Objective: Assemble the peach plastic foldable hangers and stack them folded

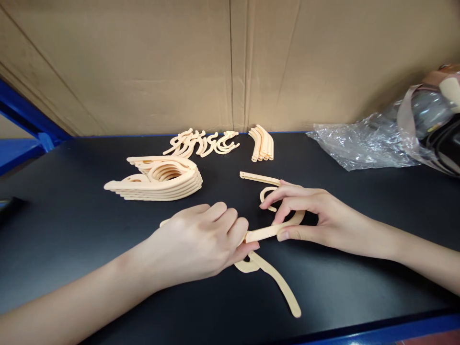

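Observation:
My left hand (204, 239) is closed over the near part of a cream plastic folding hanger (278, 282), whose curved arm sticks out below it towards the table's front edge. Between thumb and fingers, my right hand (312, 213) pinches a cream curved strip (264, 233) that runs into the left hand's grip. The joint between them is partly covered by the left fingers. Just beyond the right fingertips lie a small cream hook (266, 196) and a straight-looking cream arm piece (257, 178).
A stack of cream hangers (161, 184) lies left of centre. Several loose hooks (201, 143) and a bundle of arm pieces (261, 143) sit along the back of the black table (72, 230). Clear plastic wrap (366, 143) lies at right, against cardboard (161, 67).

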A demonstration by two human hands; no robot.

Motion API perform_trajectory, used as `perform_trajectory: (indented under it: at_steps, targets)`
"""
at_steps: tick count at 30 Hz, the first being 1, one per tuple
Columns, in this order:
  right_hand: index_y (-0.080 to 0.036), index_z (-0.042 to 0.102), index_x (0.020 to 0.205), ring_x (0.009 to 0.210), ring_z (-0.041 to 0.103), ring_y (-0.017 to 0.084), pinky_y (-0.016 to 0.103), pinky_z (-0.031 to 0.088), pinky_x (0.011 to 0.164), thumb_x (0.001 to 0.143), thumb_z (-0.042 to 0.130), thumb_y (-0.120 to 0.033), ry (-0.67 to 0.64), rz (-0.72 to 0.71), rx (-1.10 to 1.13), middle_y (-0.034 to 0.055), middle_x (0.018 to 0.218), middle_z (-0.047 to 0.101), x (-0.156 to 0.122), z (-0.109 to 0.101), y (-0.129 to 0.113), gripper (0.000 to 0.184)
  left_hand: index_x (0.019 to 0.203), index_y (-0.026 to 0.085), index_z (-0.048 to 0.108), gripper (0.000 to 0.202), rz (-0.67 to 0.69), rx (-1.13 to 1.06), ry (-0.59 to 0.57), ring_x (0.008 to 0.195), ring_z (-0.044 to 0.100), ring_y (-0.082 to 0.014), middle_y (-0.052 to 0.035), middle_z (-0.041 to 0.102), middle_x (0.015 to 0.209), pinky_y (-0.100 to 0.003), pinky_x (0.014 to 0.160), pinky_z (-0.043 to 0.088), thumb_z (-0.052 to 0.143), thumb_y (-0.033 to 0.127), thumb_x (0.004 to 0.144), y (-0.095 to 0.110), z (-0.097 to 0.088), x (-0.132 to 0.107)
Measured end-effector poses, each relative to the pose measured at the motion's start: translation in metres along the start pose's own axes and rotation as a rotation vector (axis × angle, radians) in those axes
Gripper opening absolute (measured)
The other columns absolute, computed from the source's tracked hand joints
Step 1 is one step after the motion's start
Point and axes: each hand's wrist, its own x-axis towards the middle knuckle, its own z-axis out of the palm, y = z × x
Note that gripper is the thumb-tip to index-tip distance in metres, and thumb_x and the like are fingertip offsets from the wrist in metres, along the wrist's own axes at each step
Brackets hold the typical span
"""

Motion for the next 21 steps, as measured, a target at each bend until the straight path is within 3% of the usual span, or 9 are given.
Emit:
perform_trajectory:
  at_steps: [6, 10, 13, 16, 21]
  targets:
    - [-0.023, 0.072, 0.091, 0.123, 0.054, 0.022, 0.032, 0.055, 0.092, 0.083, 0.074, -0.037, -0.002, -0.023, -0.035, 0.0037, 0.123, 0.061, 0.002, 0.001, 0.002, 0.016, 0.069, 0.019, 0.047, 0.035, 0.044, -0.133, -0.042, 0.056, 0.039, -0.0162, 0.0011, 0.043, 0.059, -0.029, 0.049, 0.026, 0.039, 0.035, 0.099, -0.002, -0.001, 0.002]
    - [-0.024, 0.071, 0.1, 0.123, 0.054, 0.022, 0.038, 0.045, 0.106, 0.078, 0.078, -0.038, 0.007, -0.083, -0.036, 0.0033, 0.124, 0.062, 0.003, 0.0, 0.003, 0.027, 0.071, 0.019, 0.048, 0.017, 0.085, -0.294, -0.128, 0.061, 0.04, -0.0179, -0.0009, 0.046, 0.062, -0.029, 0.053, 0.033, 0.043, 0.021, 0.087, -0.001, -0.008, 0.006]
    - [-0.024, 0.07, 0.104, 0.117, 0.058, 0.021, 0.037, 0.046, 0.101, 0.084, 0.072, -0.039, 0.047, -0.1, -0.047, 0.0047, 0.122, 0.064, 0.004, -0.001, 0.004, 0.025, 0.072, 0.019, 0.048, 0.007, 0.081, -0.344, -0.119, 0.062, 0.038, -0.0185, -0.0015, 0.045, 0.064, -0.029, 0.053, 0.033, 0.045, 0.017, 0.078, -0.001, -0.009, 0.008]
    - [-0.024, 0.07, 0.099, 0.105, 0.06, 0.021, 0.036, 0.049, 0.088, 0.092, 0.062, -0.041, 0.174, -0.056, -0.191, 0.0055, 0.12, 0.064, 0.004, -0.005, 0.007, 0.02, 0.071, 0.02, 0.046, 0.006, 0.084, -0.366, -0.128, 0.062, 0.036, -0.0188, -0.0015, 0.044, 0.065, -0.03, 0.052, 0.031, 0.047, 0.015, 0.072, -0.003, -0.008, 0.009]
    - [-0.023, 0.069, 0.081, 0.104, 0.058, 0.025, 0.044, 0.046, 0.092, 0.094, 0.055, -0.045, 0.261, 0.004, -0.445, 0.0069, 0.121, 0.061, 0.006, -0.01, 0.016, 0.029, 0.072, 0.019, 0.05, 0.004, 0.111, -0.377, -0.144, 0.065, 0.04, -0.0197, -0.0027, 0.05, 0.068, -0.032, 0.056, 0.035, 0.048, 0.016, 0.074, -0.004, -0.008, 0.01]
